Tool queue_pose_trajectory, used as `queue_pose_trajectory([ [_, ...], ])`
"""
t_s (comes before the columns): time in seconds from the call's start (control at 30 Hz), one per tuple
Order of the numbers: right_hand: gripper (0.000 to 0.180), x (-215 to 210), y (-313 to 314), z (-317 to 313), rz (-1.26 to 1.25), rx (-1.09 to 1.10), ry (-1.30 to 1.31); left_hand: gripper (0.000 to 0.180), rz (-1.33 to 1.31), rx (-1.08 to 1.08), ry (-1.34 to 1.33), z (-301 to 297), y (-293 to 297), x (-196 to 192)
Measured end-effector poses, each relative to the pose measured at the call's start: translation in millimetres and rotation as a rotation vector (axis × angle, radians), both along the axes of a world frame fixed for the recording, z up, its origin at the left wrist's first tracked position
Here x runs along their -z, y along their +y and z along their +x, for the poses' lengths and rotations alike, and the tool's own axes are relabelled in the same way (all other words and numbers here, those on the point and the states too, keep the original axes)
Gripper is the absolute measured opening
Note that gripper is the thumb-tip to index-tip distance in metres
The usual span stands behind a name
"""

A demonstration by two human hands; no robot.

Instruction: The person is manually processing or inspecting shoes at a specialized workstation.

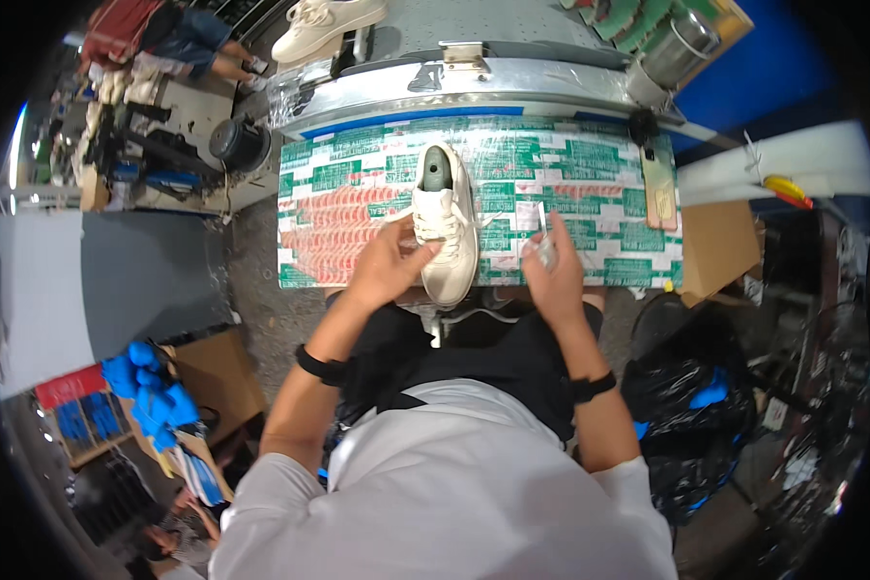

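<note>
Head view: The shoe (447, 263) lies sole down on the table (599, 246), toe toward the person and projecting past the near edge. It should handle as a light article: pliable at the upper, stiffer at the sole, unlikely to slip in dry fingers; the pale finish may mark easily. Suitable hold: the sides at midfoot, or the heel. The left hand (387, 263) reaches in from the lower left, fingers against the shoe's left side, thumb near the laces (437, 224); whether they grip firmly cannot be told. The right hand (556, 274) stands apart from the shoe, forearm angled inward, fingers closed around a small tool (545, 253), its thin tip directed away from the person
</note>
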State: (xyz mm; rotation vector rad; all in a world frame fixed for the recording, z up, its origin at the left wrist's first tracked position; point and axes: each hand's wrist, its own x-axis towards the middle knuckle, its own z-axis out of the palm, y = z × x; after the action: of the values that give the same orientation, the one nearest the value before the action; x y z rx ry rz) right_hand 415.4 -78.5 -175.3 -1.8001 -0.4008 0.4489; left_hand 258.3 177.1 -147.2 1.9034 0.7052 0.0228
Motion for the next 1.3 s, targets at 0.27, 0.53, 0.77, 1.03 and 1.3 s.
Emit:
queue_pose_trajectory([
  [0.27, 0.094, -60.7, 56.8, -51.8, -0.156, -0.511, -0.763, 0.06, -0.4, -0.559, -0.292, 25.2, 82.8, -21.3],
  [0.53, 0.102, -57.3, 81.8, -47.9, -0.433, -0.689, -0.955, 0.06, 0.134, 0.382, -0.211, 79.9, 87.2, -34.7],
  [0.77, 0.085, -78.5, 103.8, -55.0, -0.199, -0.533, -0.397, 0.061, 0.335, 0.375, -0.177, 89.1, 87.2, -42.1],
  [1.03, 0.074, -97.9, 26.8, -47.5, 0.026, -0.556, 0.357, 0.064, 0.386, 0.385, -0.198, 86.9, 93.0, -41.3],
  [1.3, 0.084, -89.5, 70.1, -48.1, -0.166, -0.425, -0.749, 0.075, 0.369, 0.384, -0.12, 93.2, 92.6, -38.9],
])
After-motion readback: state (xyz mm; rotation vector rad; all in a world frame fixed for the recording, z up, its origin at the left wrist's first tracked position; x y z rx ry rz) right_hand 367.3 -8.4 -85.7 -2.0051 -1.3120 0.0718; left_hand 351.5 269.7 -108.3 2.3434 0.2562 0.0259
